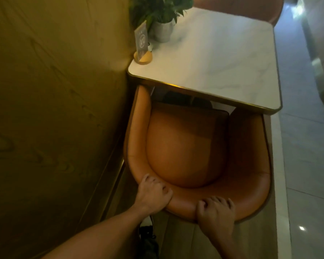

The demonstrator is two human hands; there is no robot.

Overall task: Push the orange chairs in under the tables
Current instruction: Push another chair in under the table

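Note:
An orange padded chair (185,146) stands below me with its curved backrest nearest. The front of its seat lies under the edge of a white marble table (223,58) with a gold rim. My left hand (151,193) is shut on the left part of the backrest top. My right hand (216,212) is shut on the backrest top further right. A second orange chair (251,10) shows beyond the table's far side, mostly hidden.
A wooden wall panel (54,109) runs close along the chair's left side. A potted plant (161,15) and a table sign on a wooden base (142,45) stand at the table's left end. Glossy tiled floor (307,165) lies to the right.

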